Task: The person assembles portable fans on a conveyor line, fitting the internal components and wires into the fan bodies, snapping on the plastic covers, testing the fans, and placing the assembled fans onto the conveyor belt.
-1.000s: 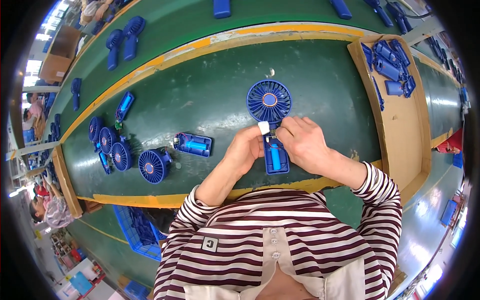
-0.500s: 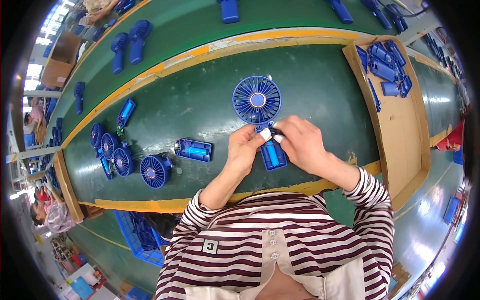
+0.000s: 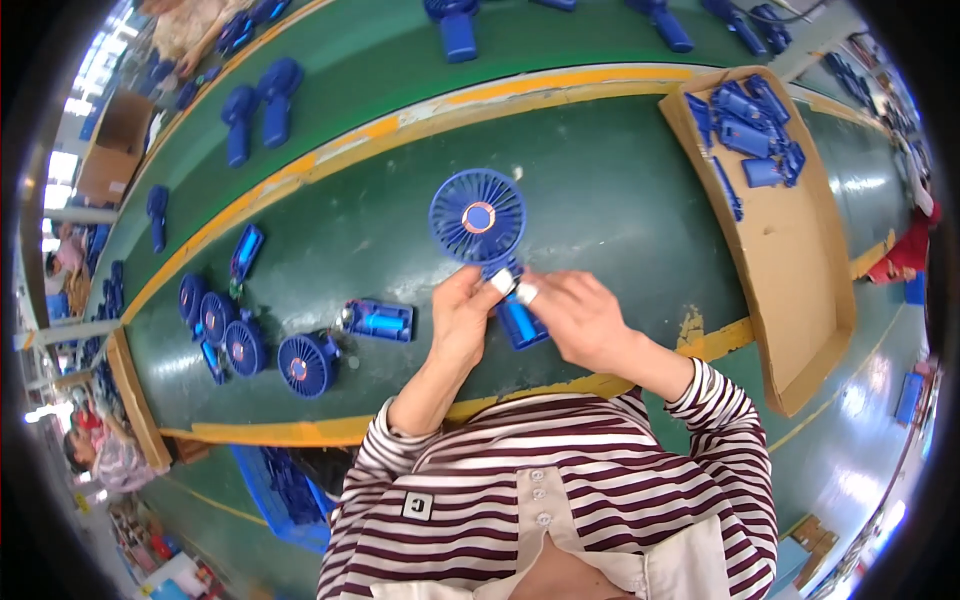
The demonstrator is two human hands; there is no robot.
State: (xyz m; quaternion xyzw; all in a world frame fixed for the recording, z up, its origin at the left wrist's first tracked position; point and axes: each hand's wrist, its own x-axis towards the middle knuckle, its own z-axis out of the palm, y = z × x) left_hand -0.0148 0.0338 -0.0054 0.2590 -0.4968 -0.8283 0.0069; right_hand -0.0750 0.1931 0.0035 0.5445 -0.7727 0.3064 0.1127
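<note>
A blue handheld fan lies face up on the green table, its round grille (image 3: 478, 217) pointing away from me. Its opened handle (image 3: 522, 328) shows a light blue battery inside. My left hand (image 3: 462, 322) is closed on the fan's neck, thumb and fingers pinching where grille and handle meet. From the other side, my right hand (image 3: 582, 318) presses its bent fingers on the top of the handle. White coverings show on some fingertips. Whatever small part lies between the fingers is hidden.
Left of my hands lie an open handle shell with battery (image 3: 380, 320), a fan head (image 3: 306, 364) and several more fan parts (image 3: 228, 325). A cardboard tray (image 3: 800, 290) on the right holds blue shells (image 3: 745, 130). Finished-looking fans (image 3: 277, 105) lie on the belt beyond the yellow edge.
The view has shifted slightly. The fan and both hands have come a little left and nearer to me. My right hand now covers more of the handle.
</note>
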